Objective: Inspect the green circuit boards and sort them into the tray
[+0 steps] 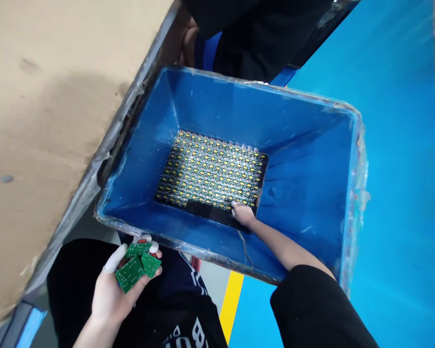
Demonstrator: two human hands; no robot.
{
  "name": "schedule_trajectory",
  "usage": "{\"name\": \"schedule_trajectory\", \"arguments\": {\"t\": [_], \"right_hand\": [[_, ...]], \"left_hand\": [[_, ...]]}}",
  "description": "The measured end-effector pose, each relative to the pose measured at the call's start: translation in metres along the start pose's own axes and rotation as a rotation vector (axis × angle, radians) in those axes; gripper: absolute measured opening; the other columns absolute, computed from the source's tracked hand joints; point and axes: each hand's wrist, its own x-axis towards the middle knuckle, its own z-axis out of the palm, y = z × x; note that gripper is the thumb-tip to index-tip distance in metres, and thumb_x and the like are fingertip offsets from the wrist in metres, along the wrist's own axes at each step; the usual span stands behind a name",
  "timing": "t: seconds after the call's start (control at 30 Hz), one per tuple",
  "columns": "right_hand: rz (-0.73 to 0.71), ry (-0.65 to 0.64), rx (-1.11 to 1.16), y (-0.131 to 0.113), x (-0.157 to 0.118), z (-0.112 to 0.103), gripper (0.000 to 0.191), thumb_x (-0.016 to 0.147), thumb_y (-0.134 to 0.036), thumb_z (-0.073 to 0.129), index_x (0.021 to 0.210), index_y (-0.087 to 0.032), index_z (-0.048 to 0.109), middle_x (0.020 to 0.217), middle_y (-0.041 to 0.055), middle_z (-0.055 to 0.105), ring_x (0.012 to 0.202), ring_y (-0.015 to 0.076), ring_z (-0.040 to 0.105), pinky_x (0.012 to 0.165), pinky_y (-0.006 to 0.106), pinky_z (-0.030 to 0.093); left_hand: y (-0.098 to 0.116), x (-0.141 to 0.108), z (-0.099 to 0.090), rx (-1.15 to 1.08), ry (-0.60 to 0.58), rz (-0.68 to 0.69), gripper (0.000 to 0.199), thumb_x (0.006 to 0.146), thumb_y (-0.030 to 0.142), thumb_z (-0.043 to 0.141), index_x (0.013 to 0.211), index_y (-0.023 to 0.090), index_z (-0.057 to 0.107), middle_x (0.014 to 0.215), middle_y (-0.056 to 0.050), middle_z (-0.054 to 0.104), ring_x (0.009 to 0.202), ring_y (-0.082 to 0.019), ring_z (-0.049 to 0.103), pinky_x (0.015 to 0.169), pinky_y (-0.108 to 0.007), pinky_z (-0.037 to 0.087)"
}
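Right hand [242, 214] deep in the blue bin [304, 140], left hand [110, 292] cupping green boards [131, 274]

Small parts [212, 166] lie in tight rows on a black sheet [212, 211] at the bin's bottom, probably so that none overlap. The left hand, outside the near left rim, curls palm-up around the green boards, gripping them between thumb and fingers; this likely keeps the loose pieces together and leaves the other hand free. White covers [115, 258] sheathe some fingertips, perhaps for protection.

The right forearm slants over the near rim, down and leftward. Its fingers bend at the rows' near right edge; whether they grip a part, I cannot tell.
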Motion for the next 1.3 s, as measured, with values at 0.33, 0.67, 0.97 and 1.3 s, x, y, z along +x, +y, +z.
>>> {"name": "schedule_trajectory", "arguments": {"t": [0.33,0.67,0.97,1.3], "right_hand": [[0.103,-0.145,-0.056,0.026,-0.021,0.017,0.032,0.091,-0.034,0.056,0.117,-0.015,0.056,0.115,0.0081,0.06,0.099,0.0199,0.061,0.084,0.041,0.052],[0.244,-0.174,-0.079,0.017,-0.013,0.021,0.031,0.091,-0.034,0.056,0.115,-0.014,0.057,0.113,0.0082,0.06,0.096,0.0191,0.062,0.081,0.039,0.054],[-0.029,-0.133,-0.041,0.012,-0.021,0.026,0.031,0.091,-0.032,0.056,0.117,-0.016,0.056,0.12,0.0082,0.058,0.105,0.0216,0.058,0.089,0.044,0.05],[0.407,-0.007,0.358,0.005,-0.007,0.029,0.034,0.091,-0.036,0.055,0.118,-0.015,0.055,0.115,0.0084,0.059,0.097,0.0194,0.061,0.082,0.04,0.053]], "left_hand": [[0.001,-0.011,0.017,0.005,0.126,0.025,0.019,0.079,0.019,0.048,0.082,0.014,0.067,0.076,-0.012,0.071,0.065,-0.03,0.069,0.051,-0.045,0.058],[-0.003,-0.007,0.007,0.021,0.039,0.025,0.022,0.083,0.019,0.046,0.083,0.013,0.067,0.079,-0.013,0.07,0.068,-0.029,0.069,0.054,-0.045,0.059],[0.001,-0.003,0.001,0.047,0.043,-0.005,0.021,0.081,0.02,0.048,0.087,0.012,0.067,0.08,-0.014,0.07,0.068,-0.029,0.069,0.055,-0.043,0.059],[-0.007,0.004,-0.01,0.093,-0.055,0.035,0.022,0.075,0.023,0.059,0.092,0.012,0.068,0.085,-0.013,0.07,0.076,-0.03,0.068,0.061,-0.042,0.059]]}}
